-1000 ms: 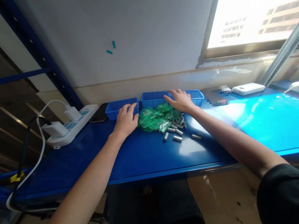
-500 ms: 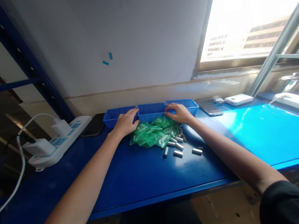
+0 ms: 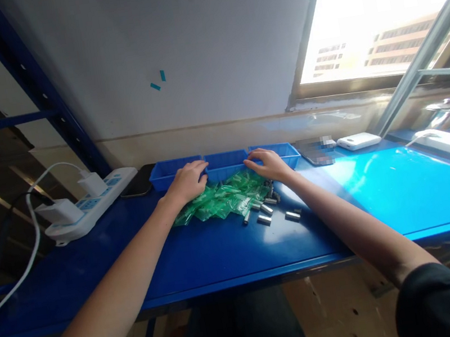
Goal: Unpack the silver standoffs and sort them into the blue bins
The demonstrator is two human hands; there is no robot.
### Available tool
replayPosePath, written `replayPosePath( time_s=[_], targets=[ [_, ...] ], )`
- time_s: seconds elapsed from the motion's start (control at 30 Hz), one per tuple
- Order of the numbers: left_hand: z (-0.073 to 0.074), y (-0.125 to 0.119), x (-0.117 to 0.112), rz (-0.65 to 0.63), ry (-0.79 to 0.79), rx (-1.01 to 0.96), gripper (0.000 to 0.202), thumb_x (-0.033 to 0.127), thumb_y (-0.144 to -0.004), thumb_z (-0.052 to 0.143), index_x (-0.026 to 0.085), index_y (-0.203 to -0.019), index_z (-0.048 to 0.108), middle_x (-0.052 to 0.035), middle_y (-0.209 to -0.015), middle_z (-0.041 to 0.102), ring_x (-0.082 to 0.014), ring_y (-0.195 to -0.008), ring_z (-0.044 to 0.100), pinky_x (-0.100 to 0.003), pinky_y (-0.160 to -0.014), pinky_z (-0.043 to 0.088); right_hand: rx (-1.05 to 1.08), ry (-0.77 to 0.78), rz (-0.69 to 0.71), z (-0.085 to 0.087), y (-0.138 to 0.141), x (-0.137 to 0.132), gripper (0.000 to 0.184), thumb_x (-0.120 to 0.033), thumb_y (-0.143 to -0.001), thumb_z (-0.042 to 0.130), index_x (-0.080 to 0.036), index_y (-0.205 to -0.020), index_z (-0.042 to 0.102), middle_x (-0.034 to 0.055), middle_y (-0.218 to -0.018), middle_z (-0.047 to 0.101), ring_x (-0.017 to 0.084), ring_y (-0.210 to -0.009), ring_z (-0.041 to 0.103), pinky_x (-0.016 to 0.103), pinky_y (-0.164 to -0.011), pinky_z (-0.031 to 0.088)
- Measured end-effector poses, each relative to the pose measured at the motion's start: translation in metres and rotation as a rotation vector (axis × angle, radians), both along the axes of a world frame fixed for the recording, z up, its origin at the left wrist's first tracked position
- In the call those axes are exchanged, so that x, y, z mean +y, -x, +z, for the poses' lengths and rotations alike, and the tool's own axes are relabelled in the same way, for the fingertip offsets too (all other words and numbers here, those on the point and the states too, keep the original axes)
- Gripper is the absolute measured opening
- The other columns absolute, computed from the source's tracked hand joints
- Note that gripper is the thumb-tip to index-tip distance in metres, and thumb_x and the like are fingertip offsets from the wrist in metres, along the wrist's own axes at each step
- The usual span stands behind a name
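- In the head view, we see the left hand (image 3: 187, 184) with its fingers slightly bent and lying close together, the thumb set apart from them; the fingertips reach the seam where the left bin (image 3: 159, 184) meets the middle bin (image 3: 226, 174).
- Our right hand (image 3: 267, 164) mirrors it at the other end, fingers bent, fingertips and thumb at the seam between the middle bin and the right bin (image 3: 293, 155). We cannot tell whether either hand pinches a rim or only rests there.
- The three blue bins stand upright in a row near the wall (image 3: 223, 49), their open tops up and the row running left to right. The middle bin's long axis runs the same way, and it sits between our two sets of fingertips.
- Just in front of it, we have a heap of green plastic bags (image 3: 223, 198), drawn out side to side, its left part reaching under our left hand and wrist.
- Metal pieces (image 3: 264, 220) lie at the heap's right end, below the right hand and apart from its fingers; the two nearest us point roughly left to right, while another slants away from us.
- All of it rests on the blue table (image 3: 213, 256).
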State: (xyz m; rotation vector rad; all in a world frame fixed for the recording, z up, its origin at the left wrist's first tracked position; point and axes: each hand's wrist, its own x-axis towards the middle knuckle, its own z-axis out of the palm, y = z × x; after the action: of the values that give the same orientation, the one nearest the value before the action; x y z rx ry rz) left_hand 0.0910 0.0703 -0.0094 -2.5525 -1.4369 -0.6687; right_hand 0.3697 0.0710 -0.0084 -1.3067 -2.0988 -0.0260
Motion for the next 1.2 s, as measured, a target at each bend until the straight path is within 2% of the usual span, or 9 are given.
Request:
replayPosePath(
  time_s=[0.13,0.23,0.33,0.4,0.57,0.77,0.97,1.1,1.2],
  targets=[
    [0.002,-0.009,-0.010,-0.004,-0.125,-0.048,0.043,0.033,-0.092,0.040,0.017,-0.127,0.059,-0.0113,-0.130,0.060,-0.0290,-0.127,0.046,-0.048,-0.105,0.037,-0.059,-0.104,-0.002,0.015,0.012,-0.024,0.029,-0.044,-0.089,0.054,-0.021,-0.097,0.070,0.0086,-0.109,0.067,0.026,-0.109,0.054,0.039,-0.094,0.038],
    [0.006,-0.016,-0.018,-0.048,-0.180,-0.111,0.040,0.033,-0.094,0.038,0.018,-0.124,0.060,-0.0106,-0.125,0.062,-0.0265,-0.123,0.049,-0.043,-0.103,0.039,-0.145,-0.154,0.153,0.022,0.036,-0.049,0.041,-0.048,-0.083,0.062,-0.022,-0.115,0.064,0.0098,-0.113,0.064,0.028,-0.113,0.049,0.042,-0.092,0.038],
    [0.010,-0.020,-0.028,-0.138,-0.121,-0.195,0.039,0.033,-0.095,0.035,0.017,-0.119,0.061,-0.0087,-0.115,0.066,-0.0236,-0.113,0.055,-0.039,-0.100,0.042,-0.290,-0.127,0.273,0.019,0.059,-0.060,0.027,-0.037,-0.083,0.064,-0.021,-0.104,0.069,0.0085,-0.099,0.067,0.027,-0.108,0.051,0.040,-0.088,0.039],
    [0.011,-0.021,-0.035,-0.206,-0.034,-0.261,0.041,0.036,-0.096,0.033,0.017,-0.120,0.060,-0.0078,-0.109,0.069,-0.0226,-0.107,0.058,-0.037,-0.096,0.045,-0.289,-0.101,0.290,0.015,0.066,-0.059,0.019,-0.028,-0.088,0.057,-0.019,-0.096,0.071,0.0078,-0.091,0.068,0.024,-0.097,0.056,0.035,-0.084,0.041],
    [0.007,-0.028,-0.047,-0.323,0.115,-0.452,0.044,0.046,-0.086,0.054,0.019,-0.119,0.060,-0.0068,-0.106,0.070,-0.0224,-0.095,0.065,-0.032,-0.082,0.050,0.087,-0.126,0.151,0.015,0.060,-0.052,0.026,-0.022,-0.091,0.045,-0.017,-0.093,0.071,0.0070,-0.091,0.071,0.019,-0.085,0.063,0.029,-0.078,0.045],
    [0.002,-0.039,-0.044,-0.276,0.168,-0.694,0.028,0.040,-0.085,0.056,0.015,-0.091,0.066,-0.0062,-0.082,0.072,-0.0196,-0.075,0.066,-0.029,-0.069,0.051,0.347,-0.100,0.098,0.015,0.060,-0.056,0.021,-0.033,-0.084,0.058,-0.018,-0.098,0.065,0.0005,-0.075,0.068,0.015,-0.069,0.061,0.026,-0.067,0.047],
    [0.001,-0.038,-0.048,-0.261,0.067,-0.537,0.024,0.037,-0.086,0.054,0.017,-0.089,0.067,-0.0047,-0.084,0.072,-0.0197,-0.079,0.065,-0.030,-0.073,0.049,0.361,-0.114,0.018,0.011,0.059,-0.053,0.011,-0.027,-0.080,0.060,-0.019,-0.073,0.063,0.0027,-0.073,0.068,0.017,-0.071,0.062,0.028,-0.068,0.047],
    [0.006,-0.038,-0.052,-0.226,-0.025,-0.481,0.022,0.034,-0.085,0.053,0.018,-0.091,0.067,-0.0054,-0.087,0.071,-0.0198,-0.081,0.064,-0.030,-0.074,0.048,0.462,0.021,-0.012,0.013,0.060,-0.055,0.014,-0.031,-0.079,0.060,-0.019,-0.073,0.064,0.0016,-0.071,0.068,0.016,-0.067,0.062,0.028,-0.064,0.047],
    [0.008,-0.038,-0.054,-0.204,-0.047,-0.505,0.022,0.033,-0.086,0.052,0.017,-0.090,0.066,-0.0050,-0.086,0.071,-0.0189,-0.078,0.063,-0.029,-0.073,0.048,0.537,0.043,0.002,0.012,0.064,-0.057,0.018,-0.036,-0.078,0.061,-0.018,-0.074,0.063,0.0011,-0.069,0.067,0.016,-0.066,0.061,0.026,-0.061,0.046]
  ],
)
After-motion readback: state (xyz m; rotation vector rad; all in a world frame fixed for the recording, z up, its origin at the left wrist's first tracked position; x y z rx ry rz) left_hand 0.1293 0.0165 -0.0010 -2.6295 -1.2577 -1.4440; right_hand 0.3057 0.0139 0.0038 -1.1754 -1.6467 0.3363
